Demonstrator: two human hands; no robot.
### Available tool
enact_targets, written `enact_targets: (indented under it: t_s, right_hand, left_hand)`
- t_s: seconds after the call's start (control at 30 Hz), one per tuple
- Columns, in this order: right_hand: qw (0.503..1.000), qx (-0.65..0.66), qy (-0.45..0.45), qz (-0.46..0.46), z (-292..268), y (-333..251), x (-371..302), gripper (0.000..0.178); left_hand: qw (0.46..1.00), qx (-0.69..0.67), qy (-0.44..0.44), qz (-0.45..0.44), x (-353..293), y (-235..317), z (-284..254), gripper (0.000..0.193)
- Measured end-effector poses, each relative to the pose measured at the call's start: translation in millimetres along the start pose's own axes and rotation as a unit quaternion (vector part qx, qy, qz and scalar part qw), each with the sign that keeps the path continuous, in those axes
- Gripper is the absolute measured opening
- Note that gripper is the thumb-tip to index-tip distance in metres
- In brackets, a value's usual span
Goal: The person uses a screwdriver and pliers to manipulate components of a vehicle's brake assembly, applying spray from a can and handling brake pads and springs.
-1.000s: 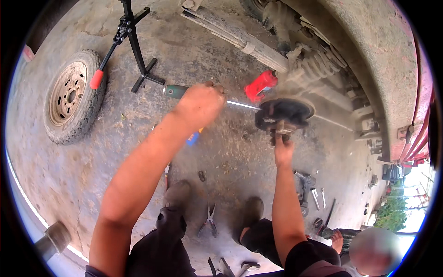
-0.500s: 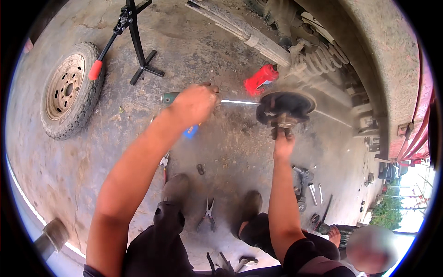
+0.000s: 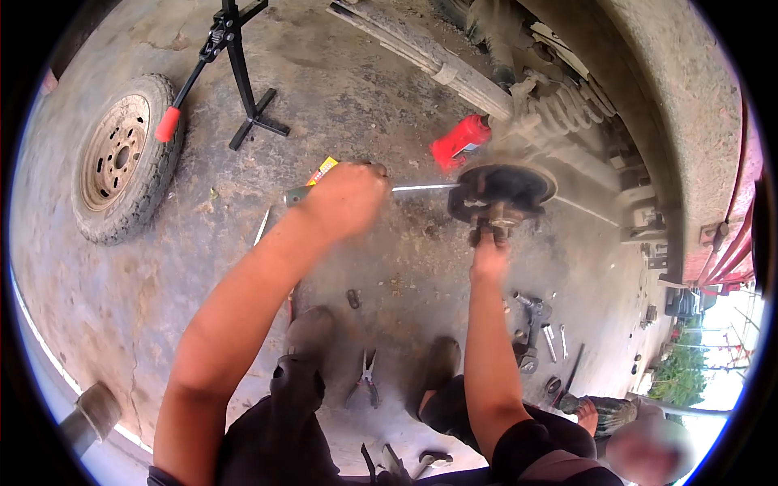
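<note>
My left hand [image 3: 348,197] is closed around a long screwdriver [image 3: 423,188] with a green handle. Its pale shaft runs to the right, and the tip meets the left edge of a dark, round wheel brake assembly [image 3: 512,185]. Exactly where the tip sits there, I cannot make out. Below the disc, the fingers of my right hand [image 3: 491,261] are wrapped on the lower part of the wheel hub [image 3: 502,214], mostly hidden from view.
A red bottle-shaped container [image 3: 460,142] lies behind the brake. At left are a spare wheel [image 3: 121,158] and a black stand [image 3: 243,81]. Pliers [image 3: 368,377], wrenches [image 3: 551,342] and a yellow-red box [image 3: 326,168] lie on the floor. A person [image 3: 648,445] is at lower right.
My left hand has come slightly nearer, swinging the screwdriver's handle end down in the picture. The yellow-red box now shows behind it, and a blue patch below it is covered. My right hand has shifted slightly left.
</note>
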State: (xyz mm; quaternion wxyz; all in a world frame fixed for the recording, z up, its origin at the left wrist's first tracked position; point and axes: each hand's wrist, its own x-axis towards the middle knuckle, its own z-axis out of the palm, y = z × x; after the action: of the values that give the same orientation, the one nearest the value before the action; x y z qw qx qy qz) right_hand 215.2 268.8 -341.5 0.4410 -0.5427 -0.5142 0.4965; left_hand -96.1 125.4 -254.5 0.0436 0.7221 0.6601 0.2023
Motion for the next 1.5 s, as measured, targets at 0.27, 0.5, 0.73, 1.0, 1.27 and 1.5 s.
enact_targets:
  t_s: [0.27,0.5,0.73,1.0,1.27,1.5]
  right_hand:
    - [0.986,0.131,0.021,0.104,21.6,26.9,-6.9,0.008]
    - [0.994,-0.079,-0.037,-0.073,-35.0,-25.7,9.7,0.006]
    - [0.940,0.216,-0.009,0.265,53.6,24.5,-28.9,0.014]
    - [0.993,-0.052,-0.037,-0.098,-35.2,-24.4,6.5,0.009]
    - [0.955,0.193,-0.021,0.224,62.7,28.4,-38.6,0.009]
    - [0.997,0.078,-0.007,0.008,5.7,36.9,-8.9,0.008]
  left_hand:
    - [0.997,0.010,0.038,0.059,25.7,7.8,-36.9,0.012]
    - [0.998,-0.065,0.007,-0.012,-8.3,10.8,29.6,0.014]
    - [0.997,0.054,-0.013,0.056,50.0,38.7,-75.4,0.010]
    - [0.994,-0.096,-0.004,-0.049,-21.2,20.9,35.4,0.020]
    - [0.996,0.030,-0.081,0.000,45.5,30.0,-75.8,0.013]
    - [0.997,-0.003,-0.027,-0.076,-7.9,42.9,-4.4,0.027]
